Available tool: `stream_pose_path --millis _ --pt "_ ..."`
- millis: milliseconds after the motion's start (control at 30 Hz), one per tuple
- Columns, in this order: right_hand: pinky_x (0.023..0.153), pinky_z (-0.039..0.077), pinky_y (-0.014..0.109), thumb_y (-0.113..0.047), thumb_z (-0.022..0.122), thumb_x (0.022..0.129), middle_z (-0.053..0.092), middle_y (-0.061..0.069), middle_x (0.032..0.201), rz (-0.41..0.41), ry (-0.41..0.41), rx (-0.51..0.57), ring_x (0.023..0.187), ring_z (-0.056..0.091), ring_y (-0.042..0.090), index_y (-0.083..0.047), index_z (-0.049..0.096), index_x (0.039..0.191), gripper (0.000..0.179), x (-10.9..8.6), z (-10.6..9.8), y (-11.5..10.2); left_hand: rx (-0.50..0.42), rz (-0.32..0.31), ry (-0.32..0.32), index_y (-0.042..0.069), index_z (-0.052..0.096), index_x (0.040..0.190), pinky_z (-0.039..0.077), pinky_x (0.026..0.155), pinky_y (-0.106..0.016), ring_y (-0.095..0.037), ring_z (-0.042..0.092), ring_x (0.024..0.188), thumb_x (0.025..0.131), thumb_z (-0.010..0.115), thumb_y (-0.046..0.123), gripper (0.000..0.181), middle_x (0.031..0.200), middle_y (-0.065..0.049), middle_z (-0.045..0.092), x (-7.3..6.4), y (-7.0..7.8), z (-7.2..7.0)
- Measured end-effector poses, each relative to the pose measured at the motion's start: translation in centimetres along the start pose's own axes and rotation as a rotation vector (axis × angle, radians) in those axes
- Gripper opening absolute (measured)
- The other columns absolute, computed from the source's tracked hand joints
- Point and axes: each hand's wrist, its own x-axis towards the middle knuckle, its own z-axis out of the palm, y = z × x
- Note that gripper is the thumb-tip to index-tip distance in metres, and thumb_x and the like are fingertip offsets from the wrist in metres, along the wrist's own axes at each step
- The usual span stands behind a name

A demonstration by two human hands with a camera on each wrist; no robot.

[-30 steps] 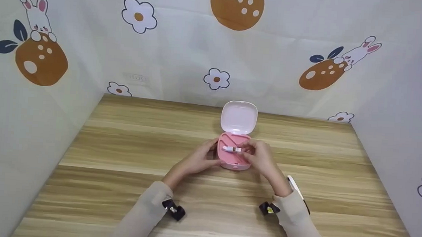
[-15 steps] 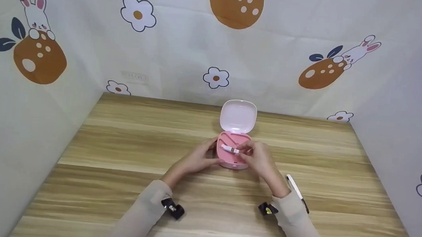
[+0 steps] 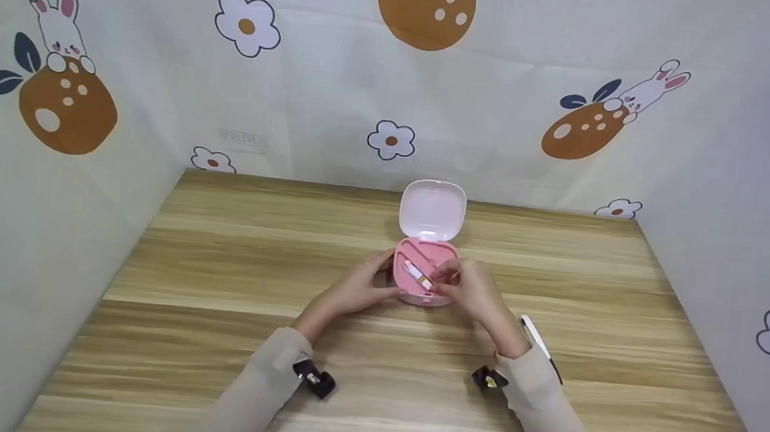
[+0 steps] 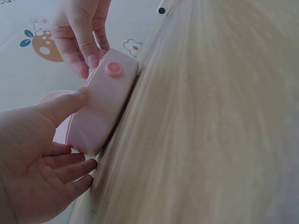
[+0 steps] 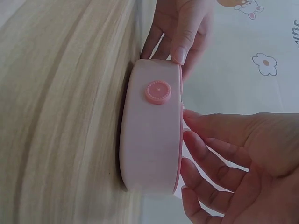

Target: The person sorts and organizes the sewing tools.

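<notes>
A small pink box [image 3: 407, 285] stands on the table with its pale pink lid [image 3: 433, 210] raised at the back. Ridges divide its inside. My left hand [image 3: 353, 288] holds the box at its left side, thumb on the front rim and fingers round the side wall. A short white stick with a brown-and-white printed band [image 3: 417, 275] lies slanted over the inside of the box. My right hand [image 3: 475, 289] pinches the stick's near right end, fingertips down inside the rim. In the right wrist view, the box's front wall [image 5: 152, 140] hides the stick.
A white and black pen [image 3: 536, 336] lies on the wooden table [image 3: 219, 265] beside the right forearm, partly covered by the sleeve. Behind the table hangs a cloth [image 3: 326, 90] printed with rabbits and flowers, and it also closes in both sides.
The stick has turned from nearly level to slanted, its right end swinging toward the front of the box. My right fingers moved with it. The left hand keeps its hold on the box.
</notes>
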Motion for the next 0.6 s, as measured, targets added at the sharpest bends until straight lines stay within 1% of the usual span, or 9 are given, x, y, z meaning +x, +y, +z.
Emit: stream_pose_path --millis 100,167,267,333,467,533,600 --pt "0.071 0.057 0.030 0.006 0.081 0.086 0.076 0.014 0.085 -0.008 -0.009 0.003 0.076 0.066 0.018 0.004 0.077 0.091 0.007 0.0 0.1 0.0 -0.006 -0.004 0.001 -0.009 0.035 0.159 0.035 0.127 -0.050 -0.040 0.051 0.143 0.096 0.078 0.017 0.080 0.154 -0.028 0.051 0.0 0.0 0.0" --pt "0.071 0.059 0.032 0.005 0.081 0.086 0.076 0.013 0.085 -0.009 0.002 -0.010 0.077 0.067 0.019 0.004 0.077 0.090 0.006 0.1 0.3 0.1 -0.017 -0.007 0.001 -0.008 0.035 0.160 0.035 0.127 -0.050 -0.040 0.051 0.143 0.096 0.078 0.017 0.081 0.154 -0.028 0.051 0.0 -0.1 0.0" --pt "0.071 0.060 0.033 0.004 0.082 0.086 0.076 0.011 0.083 -0.002 0.031 -0.030 0.076 0.068 0.018 0.001 0.078 0.088 0.005 0.1 0.6 0.0 -0.032 -0.005 0.002 -0.008 0.033 0.160 0.035 0.127 -0.049 -0.040 0.050 0.144 0.096 0.078 0.017 0.082 0.154 -0.028 0.051 0.0 -0.1 0.0" --pt "0.071 0.059 0.032 0.003 0.082 0.086 0.076 0.009 0.082 0.012 0.040 -0.032 0.075 0.067 0.016 0.000 0.078 0.088 0.005 0.1 0.7 0.0 -0.039 -0.003 0.000 -0.009 0.033 0.160 0.035 0.127 -0.049 -0.040 0.051 0.143 0.096 0.078 0.016 0.082 0.153 -0.029 0.052 0.0 -0.1 0.0" --pt "0.071 0.056 0.029 0.001 0.082 0.088 0.075 0.008 0.083 0.032 0.017 -0.014 0.076 0.064 0.015 0.000 0.078 0.091 0.005 0.1 0.6 0.0 -0.033 -0.006 -0.002 -0.009 0.033 0.160 0.035 0.127 -0.049 -0.040 0.051 0.143 0.096 0.078 0.015 0.082 0.152 -0.028 0.053 0.0 0.0 0.0" --pt "0.072 0.056 0.028 0.002 0.080 0.088 0.076 0.009 0.085 0.043 0.000 0.008 0.077 0.065 0.016 0.001 0.078 0.094 0.006 0.1 0.2 0.1 -0.024 -0.016 -0.004 -0.008 0.033 0.160 0.035 0.127 -0.048 -0.039 0.051 0.143 0.096 0.079 0.016 0.083 0.153 -0.027 0.052 0.0 0.0 0.0" --pt "0.072 0.056 0.027 0.004 0.078 0.089 0.076 0.012 0.088 0.034 -0.011 0.029 0.079 0.066 0.018 0.003 0.078 0.097 0.008 0.0 -0.3 0.3 -0.016 -0.021 -0.007 -0.007 0.033 0.160 0.035 0.127 -0.047 -0.038 0.051 0.144 0.096 0.079 0.017 0.083 0.154 -0.027 0.052 0.0 0.0 0.0"
